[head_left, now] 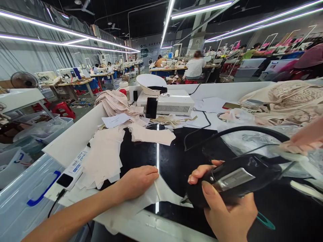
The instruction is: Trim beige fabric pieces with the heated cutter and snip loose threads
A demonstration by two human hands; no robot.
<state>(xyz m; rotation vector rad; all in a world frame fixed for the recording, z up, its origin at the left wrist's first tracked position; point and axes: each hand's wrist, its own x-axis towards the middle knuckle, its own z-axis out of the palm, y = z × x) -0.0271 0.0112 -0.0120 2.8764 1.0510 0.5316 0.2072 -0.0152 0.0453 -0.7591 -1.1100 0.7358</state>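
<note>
My right hand (227, 211) is wrapped round a black hand-held electric tool (237, 178) with a metal plate and a thick black cable (252, 129) looping off behind it. My left hand (137, 181) lies knuckles up, fingers curled, pressing a pale piece of fabric (151, 195) flat on the glossy black tabletop (141, 154). The tool's nose sits just right of that piece. A stack of cut beige fabric pieces (103, 158) lies left of my left hand.
Another person's hand (306, 136) reaches in at the right over clear plastic. A white machine (166, 101), a black phone, paper slips and lace fabric (285, 97) fill the table's back. White walls border the table; blue-handled plastic bins (22, 198) stand at the left.
</note>
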